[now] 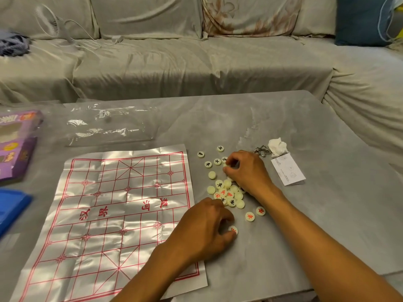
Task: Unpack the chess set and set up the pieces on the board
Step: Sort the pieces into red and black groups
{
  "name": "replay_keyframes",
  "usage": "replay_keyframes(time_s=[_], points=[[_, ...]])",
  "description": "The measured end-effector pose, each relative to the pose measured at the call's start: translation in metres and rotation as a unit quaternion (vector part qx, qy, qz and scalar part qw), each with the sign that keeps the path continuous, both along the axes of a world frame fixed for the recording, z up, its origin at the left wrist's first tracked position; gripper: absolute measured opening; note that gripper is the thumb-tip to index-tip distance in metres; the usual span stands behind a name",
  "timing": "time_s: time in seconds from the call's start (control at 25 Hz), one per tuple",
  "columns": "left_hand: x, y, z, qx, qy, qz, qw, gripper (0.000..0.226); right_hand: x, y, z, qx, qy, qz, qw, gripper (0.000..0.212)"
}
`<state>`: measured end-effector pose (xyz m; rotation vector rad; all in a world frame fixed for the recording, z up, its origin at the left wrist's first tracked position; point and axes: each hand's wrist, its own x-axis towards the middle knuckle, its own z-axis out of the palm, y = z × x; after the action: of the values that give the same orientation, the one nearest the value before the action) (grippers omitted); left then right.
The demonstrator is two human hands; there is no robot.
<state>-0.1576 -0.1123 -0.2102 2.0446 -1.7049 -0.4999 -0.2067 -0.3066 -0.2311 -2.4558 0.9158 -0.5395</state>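
Fingers of the left hand [204, 231] pinch a red-marked piece [233, 230] low in the frame's centre. Just above, the right hand [246, 171] curls over the pile of pieces [227, 194], seemingly gripping one, though its fingertips hide it. Left of the pile, the board sheet [113, 214] lies flat on the grey table [305, 225], without pieces.

A crumpled tissue [277, 146] lies at two o'clock on the table [327, 214]. Beside it are a metal ring [261, 151] and a folded paper [288, 170]. A sofa [196, 62] stands at twelve o'clock.
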Motion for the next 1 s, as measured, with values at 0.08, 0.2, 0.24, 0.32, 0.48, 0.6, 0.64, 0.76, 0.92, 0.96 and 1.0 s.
replay_keyframes(time_s=[0.08,0.2,0.24,0.32,0.48,0.6,0.64,0.76,0.92,0.96,1.0], points=[[0.003,-0.002,0.000,-0.006,0.013,0.032,0.999,0.036,0.002,0.000,0.001,-0.035,0.006,0.010,0.999,0.013],[0.006,-0.003,0.000,-0.024,0.033,0.077,0.996,0.030,-0.001,0.000,0.009,0.069,-0.022,-0.032,0.997,0.015],[0.007,-0.003,0.001,-0.031,0.038,0.085,0.995,0.029,-0.004,-0.003,0.014,0.143,-0.036,-0.045,0.988,0.015],[0.009,-0.003,0.001,-0.041,0.049,0.101,0.993,0.028,-0.013,-0.008,0.027,0.265,-0.054,-0.045,0.962,0.016],[0.014,-0.002,0.000,-0.036,0.067,0.126,0.989,0.026,-0.024,-0.008,0.040,0.296,-0.032,-0.012,0.954,0.015],[0.016,-0.002,0.001,-0.038,0.062,0.131,0.989,0.026,-0.033,-0.007,0.051,0.268,0.040,0.037,0.962,0.015],[0.018,-0.002,0.002,-0.039,0.059,0.133,0.989,0.025,-0.038,-0.006,0.056,0.264,0.090,0.068,0.958,0.015],[0.024,-0.002,-0.002,-0.044,0.056,0.152,0.986,0.024,-0.050,0.008,0.063,0.274,0.190,0.142,0.932,0.014],[0.027,0.002,-0.006,-0.048,0.058,0.167,0.983,0.024,-0.032,0.015,0.044,0.166,0.076,0.025,0.983,0.016],[0.026,0.002,-0.006,-0.047,0.058,0.166,0.983,0.024,-0.025,0.011,0.038,0.136,0.053,-0.012,0.989,0.018],[0.027,0.002,-0.006,-0.047,0.056,0.168,0.983,0.025,-0.018,0.007,0.033,0.117,0.045,-0.036,0.991,0.019]])
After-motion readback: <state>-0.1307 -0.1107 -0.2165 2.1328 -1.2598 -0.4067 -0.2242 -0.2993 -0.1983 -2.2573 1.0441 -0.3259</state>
